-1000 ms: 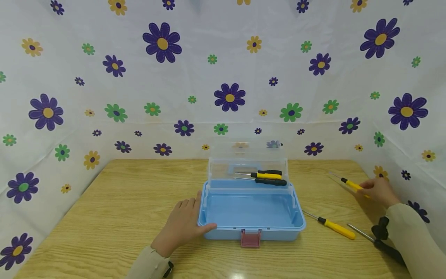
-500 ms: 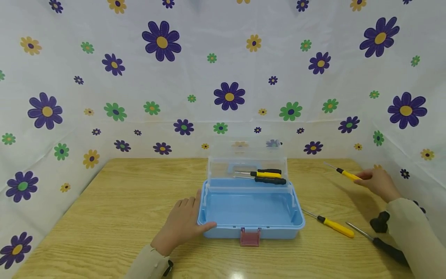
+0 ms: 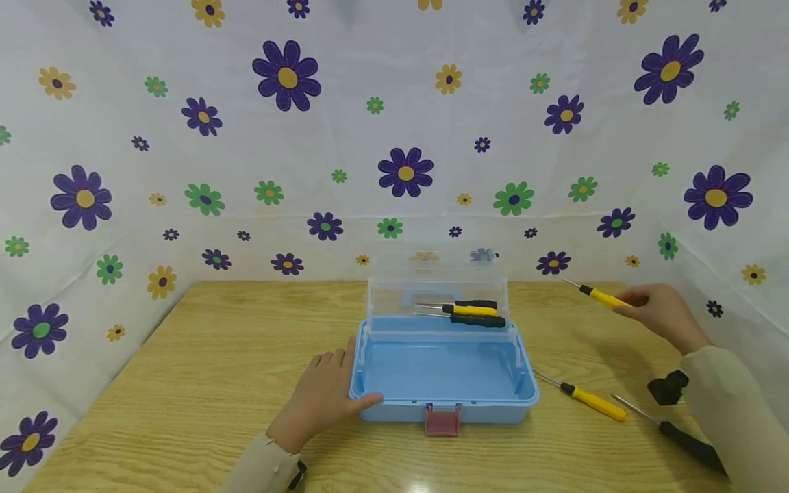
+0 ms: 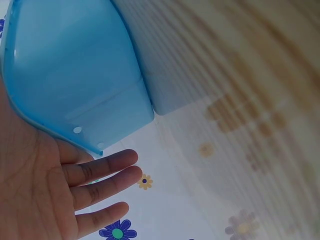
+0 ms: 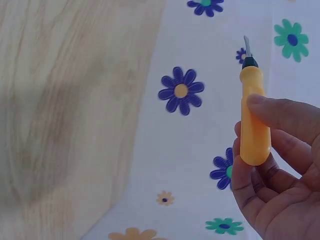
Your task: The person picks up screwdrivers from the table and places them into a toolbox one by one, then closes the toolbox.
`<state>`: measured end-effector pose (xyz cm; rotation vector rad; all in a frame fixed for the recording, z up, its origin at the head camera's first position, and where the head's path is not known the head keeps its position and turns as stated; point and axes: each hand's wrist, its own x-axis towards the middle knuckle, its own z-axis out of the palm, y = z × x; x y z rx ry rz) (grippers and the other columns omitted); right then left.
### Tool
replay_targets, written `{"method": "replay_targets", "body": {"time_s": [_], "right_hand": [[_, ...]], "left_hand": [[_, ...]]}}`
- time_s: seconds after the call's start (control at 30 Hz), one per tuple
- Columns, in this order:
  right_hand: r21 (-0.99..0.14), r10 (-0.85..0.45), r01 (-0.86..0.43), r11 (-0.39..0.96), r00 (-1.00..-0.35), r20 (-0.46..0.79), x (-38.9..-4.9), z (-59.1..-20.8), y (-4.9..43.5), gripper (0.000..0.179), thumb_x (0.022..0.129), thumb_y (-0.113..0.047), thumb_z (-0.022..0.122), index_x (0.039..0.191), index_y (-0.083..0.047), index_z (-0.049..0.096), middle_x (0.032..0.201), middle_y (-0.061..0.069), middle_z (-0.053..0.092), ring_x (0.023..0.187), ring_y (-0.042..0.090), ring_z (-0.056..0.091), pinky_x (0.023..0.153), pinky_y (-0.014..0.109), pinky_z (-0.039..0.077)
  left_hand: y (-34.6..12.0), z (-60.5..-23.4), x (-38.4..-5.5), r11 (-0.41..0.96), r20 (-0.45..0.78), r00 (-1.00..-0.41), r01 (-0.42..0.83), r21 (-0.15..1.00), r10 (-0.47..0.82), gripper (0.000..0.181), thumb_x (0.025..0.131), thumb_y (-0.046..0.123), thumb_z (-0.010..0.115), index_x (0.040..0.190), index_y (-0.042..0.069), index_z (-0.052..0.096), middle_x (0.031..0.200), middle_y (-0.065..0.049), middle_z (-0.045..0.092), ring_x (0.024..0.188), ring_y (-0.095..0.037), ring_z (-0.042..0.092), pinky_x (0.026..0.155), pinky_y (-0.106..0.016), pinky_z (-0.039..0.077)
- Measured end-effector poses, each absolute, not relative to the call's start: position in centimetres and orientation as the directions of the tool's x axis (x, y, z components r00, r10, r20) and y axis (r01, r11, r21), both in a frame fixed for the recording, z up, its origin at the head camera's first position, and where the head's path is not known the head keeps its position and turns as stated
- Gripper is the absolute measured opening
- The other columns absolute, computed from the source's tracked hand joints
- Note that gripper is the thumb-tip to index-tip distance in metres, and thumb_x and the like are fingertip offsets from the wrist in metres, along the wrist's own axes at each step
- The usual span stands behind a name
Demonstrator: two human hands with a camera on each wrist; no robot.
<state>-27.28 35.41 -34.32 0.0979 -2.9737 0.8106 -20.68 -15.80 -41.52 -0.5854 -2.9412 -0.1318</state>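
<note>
A yellow-handled screwdriver [image 5: 255, 125] is pinched between the thumb and fingers of my right hand [image 3: 662, 311], raised over the right side of the table. Its thin shaft points up and to the left in the head view. My left hand [image 3: 327, 390] rests against the left end of the light-blue toolbox [image 3: 450, 412], thumb over the front rim and fingers along the side. In the left wrist view those fingers [image 4: 102, 172] are straight beside the blue wall. The box's transparent lid stands raised, and several yellow and black screwdrivers [image 3: 474, 309] lie in the clear tray at its back.
Right of the box, another yellow screwdriver [image 3: 594, 402] lies on the wooden table [image 3: 246, 342]. Farther right is a black-handled screwdriver [image 3: 687, 441], partly behind the right sleeve. A pink latch [image 3: 442, 420] hangs at the box front. Flowered cloth [image 3: 345, 123] surrounds the table.
My right hand has lifted the yellow screwdriver up and slightly left, away from the tabletop. My left hand and the toolbox have stayed in place.
</note>
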Motion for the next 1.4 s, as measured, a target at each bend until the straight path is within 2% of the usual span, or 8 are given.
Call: {"method": "replay_targets", "body": {"time_s": [0.4,0.67,1.13,1.4], "right_hand": [[-0.490,-0.099,-0.146,0.859,-0.988,0.122,-26.5,-32.2,32.7,0.035,0.088,-0.016,0.065,0.108,0.012,0.064,0.097,0.027,0.066,0.078,0.025,0.059,0.065,0.030,0.051],[-0.490,-0.127,-0.182,0.853,-0.982,0.142,-26.2,-31.2,31.2,0.033,0.088,-0.017,0.065,0.109,0.008,0.065,0.100,0.025,0.066,0.083,0.027,0.060,0.071,0.038,0.054],[-0.497,-0.182,-0.244,0.833,-0.968,0.171,-26.7,-30.4,27.9,0.030,0.088,-0.016,0.066,0.108,0.006,0.067,0.098,0.022,0.067,0.080,0.023,0.059,0.068,0.026,0.049],[-0.516,-0.218,-0.266,0.814,-0.964,0.152,-27.0,-30.5,25.8,0.028,0.087,-0.014,0.066,0.108,0.004,0.067,0.097,0.019,0.066,0.079,0.022,0.057,0.071,0.028,0.052]], "left_hand": [[-15.7,-41.3,-20.4,0.919,0.143,-0.916,0.387,0.073,0.374,0.105,0.077,0.071,0.054,0.142,-0.008,0.031,0.125,-0.024,0.056,0.112,-0.037,0.056,0.096,-0.050,0.045],[-15.7,-41.3,-20.5,0.920,0.148,-0.916,0.386,0.066,0.374,0.104,0.077,0.070,0.054,0.142,-0.008,0.031,0.124,-0.024,0.057,0.112,-0.037,0.056,0.095,-0.049,0.046],[-15.8,-41.4,-20.6,0.922,0.155,-0.916,0.382,0.060,0.369,0.104,0.077,0.071,0.053,0.143,-0.007,0.031,0.124,-0.024,0.057,0.112,-0.037,0.057,0.095,-0.049,0.045],[-15.8,-41.4,-20.6,0.920,0.169,-0.912,0.389,0.059,0.375,0.103,0.078,0.069,0.055,0.142,-0.007,0.032,0.123,-0.024,0.058,0.110,-0.037,0.057,0.095,-0.049,0.046]]}}
